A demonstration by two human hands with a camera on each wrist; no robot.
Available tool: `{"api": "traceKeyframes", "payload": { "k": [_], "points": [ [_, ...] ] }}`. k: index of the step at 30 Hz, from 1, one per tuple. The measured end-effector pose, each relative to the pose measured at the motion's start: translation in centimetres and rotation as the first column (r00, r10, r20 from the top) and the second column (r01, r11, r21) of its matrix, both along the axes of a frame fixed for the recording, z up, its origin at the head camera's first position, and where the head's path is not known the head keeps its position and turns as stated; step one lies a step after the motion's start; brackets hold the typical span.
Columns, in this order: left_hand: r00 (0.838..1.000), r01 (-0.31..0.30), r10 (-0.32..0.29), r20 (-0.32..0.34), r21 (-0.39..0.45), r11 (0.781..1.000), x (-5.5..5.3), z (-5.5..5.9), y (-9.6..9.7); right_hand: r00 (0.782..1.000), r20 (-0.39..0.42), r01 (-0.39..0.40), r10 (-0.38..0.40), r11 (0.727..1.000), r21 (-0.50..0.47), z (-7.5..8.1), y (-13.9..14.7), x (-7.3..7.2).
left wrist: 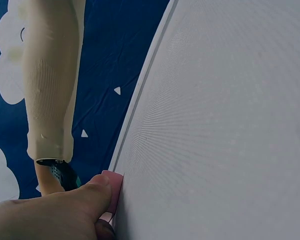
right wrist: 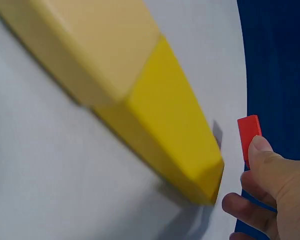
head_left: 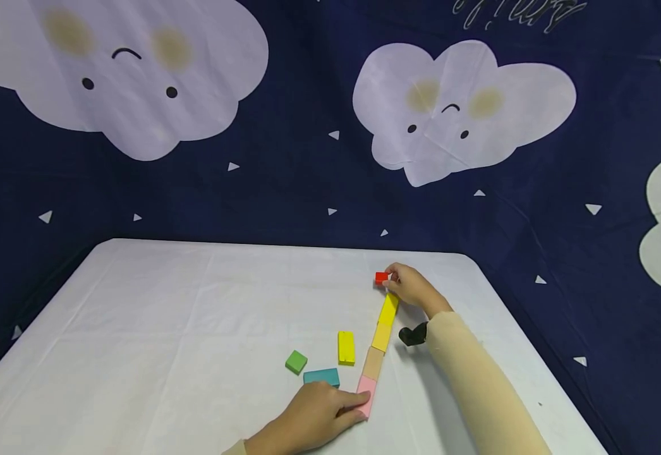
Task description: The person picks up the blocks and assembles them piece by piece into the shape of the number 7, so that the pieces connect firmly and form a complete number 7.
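Beyond the row (head_left: 373, 363), the red block (head_left: 381, 278) pinched by the right hand (head_left: 412, 289) is best squared up gently while the row's pink block (head_left: 367, 385) is pinched by the left hand (head_left: 320, 415).

Place: a play-table setup, at home or in a studio, cannot tell which
Worktop (head_left: 165, 354): white, rounded far corners, coloured toy blocks (head_left: 345, 347) toward its right edge
Backdrop (head_left: 296, 189): creased navy cloth beyond the far and right edges
Clouds (head_left: 438, 142): smiling (upside down, mouths above eyes), small white triangles (head_left: 593, 208) scattered between
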State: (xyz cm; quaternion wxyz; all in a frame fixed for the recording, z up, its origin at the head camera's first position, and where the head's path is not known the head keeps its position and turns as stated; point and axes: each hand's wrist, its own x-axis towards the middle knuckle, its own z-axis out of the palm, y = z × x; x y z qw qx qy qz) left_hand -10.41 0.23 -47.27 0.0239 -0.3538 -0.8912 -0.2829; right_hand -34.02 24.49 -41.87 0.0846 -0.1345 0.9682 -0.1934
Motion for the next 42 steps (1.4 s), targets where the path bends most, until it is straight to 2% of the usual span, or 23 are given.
{"api": "traceKeyframes", "payload": {
  "k": [8, 22, 30, 36, 42],
  "points": [
    [0.999, 0.013, -0.012, -0.039, 0.018, 1.000, 0.0, -0.2, 0.0, 0.996, 0.077, 0.045, -0.046, 0.999, 0.020, -0.4, 1.7, 0.0],
    [1.000, 0.007, -0.007, -0.003, 0.014, 1.000, 0.0, 0.0, 0.0, 0.987, 0.156, 0.034, -0.037, 0.999, 0.021, -0.5, 2.9, 0.3],
    [1.000, 0.014, -0.014, -0.023, 0.015, 1.000, 0.0, 0.0, -0.1, 0.975, 0.214, 0.064, -0.063, 0.998, 0.001, -0.4, 3.4, 0.1],
    [0.999, 0.016, -0.015, -0.030, 0.016, 1.000, 0.0, 0.0, -0.1, 0.973, 0.222, 0.063, -0.059, 0.998, -0.013, -0.2, 3.4, 0.3],
    [1.000, 0.015, -0.015, -0.010, 0.011, 1.000, 0.0, 0.0, -0.1, 0.989, 0.147, 0.029, -0.024, 0.999, -0.032, -0.6, 3.4, 0.4]
  ]
}}
